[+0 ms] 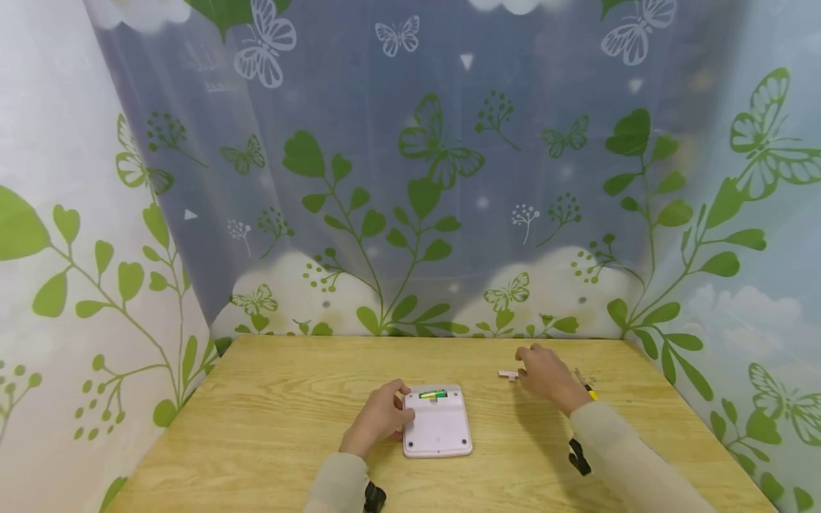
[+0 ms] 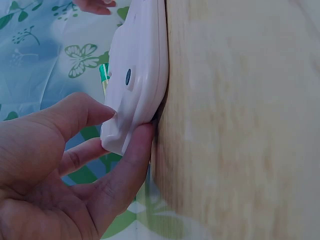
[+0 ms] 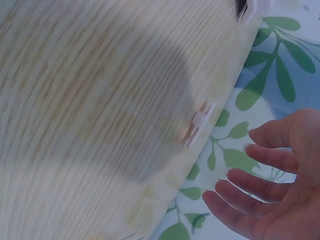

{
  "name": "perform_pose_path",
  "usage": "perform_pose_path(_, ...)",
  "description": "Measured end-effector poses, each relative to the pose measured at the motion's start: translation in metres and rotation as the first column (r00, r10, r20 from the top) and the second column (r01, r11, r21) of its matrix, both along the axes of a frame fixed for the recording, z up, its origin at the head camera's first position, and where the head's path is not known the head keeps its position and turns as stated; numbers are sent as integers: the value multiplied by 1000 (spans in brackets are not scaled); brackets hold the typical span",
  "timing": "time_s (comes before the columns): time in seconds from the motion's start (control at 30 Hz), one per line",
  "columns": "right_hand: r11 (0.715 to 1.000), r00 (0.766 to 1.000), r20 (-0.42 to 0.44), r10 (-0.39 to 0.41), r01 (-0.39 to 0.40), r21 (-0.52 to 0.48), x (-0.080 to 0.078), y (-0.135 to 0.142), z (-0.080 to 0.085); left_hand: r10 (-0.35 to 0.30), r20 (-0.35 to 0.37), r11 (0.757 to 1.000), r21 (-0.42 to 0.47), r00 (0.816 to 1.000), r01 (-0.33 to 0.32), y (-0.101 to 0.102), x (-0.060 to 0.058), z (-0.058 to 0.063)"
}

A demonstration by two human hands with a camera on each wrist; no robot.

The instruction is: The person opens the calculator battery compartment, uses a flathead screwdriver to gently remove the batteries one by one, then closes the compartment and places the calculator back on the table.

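A pale pink, calculator-like device (image 1: 437, 431) lies back side up on the table, with dark round feet near its corners. One green and yellow battery (image 1: 432, 394) sits in the compartment at its far end. My left hand (image 1: 378, 417) pinches the device's left edge; the left wrist view has the thumb on the back and a finger low at the rim. Farther right, my right hand (image 1: 545, 375) hovers beside a small pink battery cover (image 1: 508, 375). Its fingers are loosely bent and hold nothing, apart from the cover (image 3: 198, 120) in the right wrist view.
A yellow and black tool (image 1: 590, 392), partly hidden, lies behind my right wrist on the wooden table (image 1: 288, 399). A patterned curtain (image 1: 359, 214) with leaves and butterflies rises along the table's back edge and both sides.
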State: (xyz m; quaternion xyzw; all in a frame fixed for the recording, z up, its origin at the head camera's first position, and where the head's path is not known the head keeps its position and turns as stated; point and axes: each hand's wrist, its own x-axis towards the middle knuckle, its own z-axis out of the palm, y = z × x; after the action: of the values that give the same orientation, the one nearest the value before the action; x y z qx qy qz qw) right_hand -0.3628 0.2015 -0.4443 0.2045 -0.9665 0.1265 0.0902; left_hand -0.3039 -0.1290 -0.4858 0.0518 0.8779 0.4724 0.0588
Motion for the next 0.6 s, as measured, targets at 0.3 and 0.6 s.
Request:
perform_pose_path(0.3, 1000, 999, 25, 20, -20, 7, 6, -22, 4, 7, 14, 1000, -12, 1000, -7, 1, 1, -2)
perform_pose_path(0.6, 997, 997, 20, 73, -73, -1, 11, -39, 8, 16, 12, 999, -33, 1000, -16, 1, 0, 1)
